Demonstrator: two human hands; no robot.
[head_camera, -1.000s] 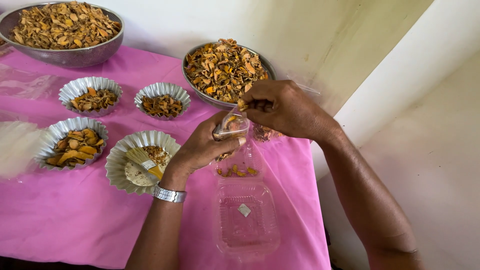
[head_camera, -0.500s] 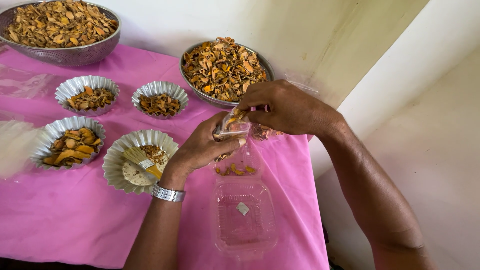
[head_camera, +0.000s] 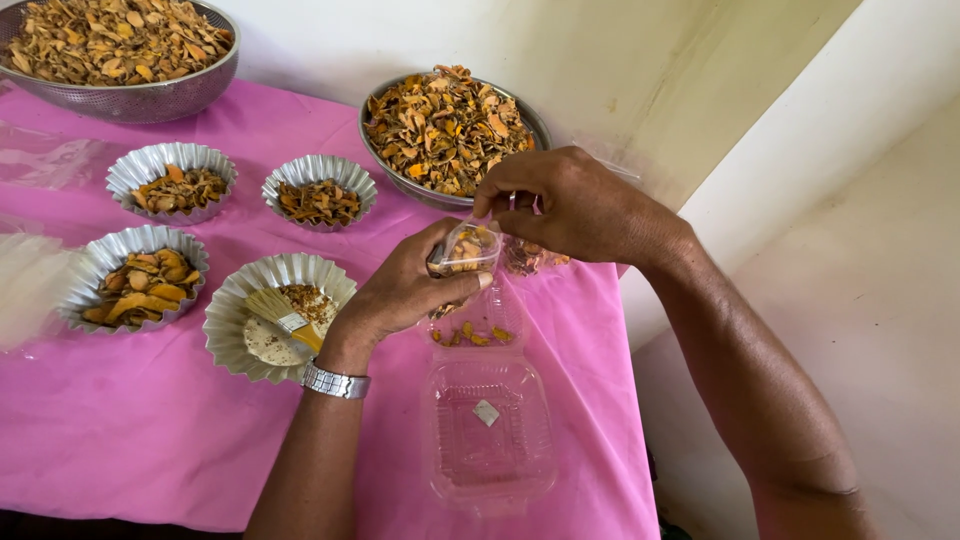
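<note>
Pink tablecloth (head_camera: 150, 440), left hand (head_camera: 400, 290) gripping small clear cup (head_camera: 465, 250), right hand (head_camera: 570, 205) above

Head camera, looking down, close in.
It faces a pink table (head_camera: 150, 440) against a wall (head_camera: 620, 60), hands just below centre.

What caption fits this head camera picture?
Left hand holds a clear bag; right hand pinches dried orange slices above it.

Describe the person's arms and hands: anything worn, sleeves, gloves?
Both arms are bare as far as the head view shows, with no sleeves in frame. The left hand has no glove; a silver metal-link wristwatch sits on that wrist. The right hand is also ungloved, its wrist bare. No rings show on the visible fingers.
</note>
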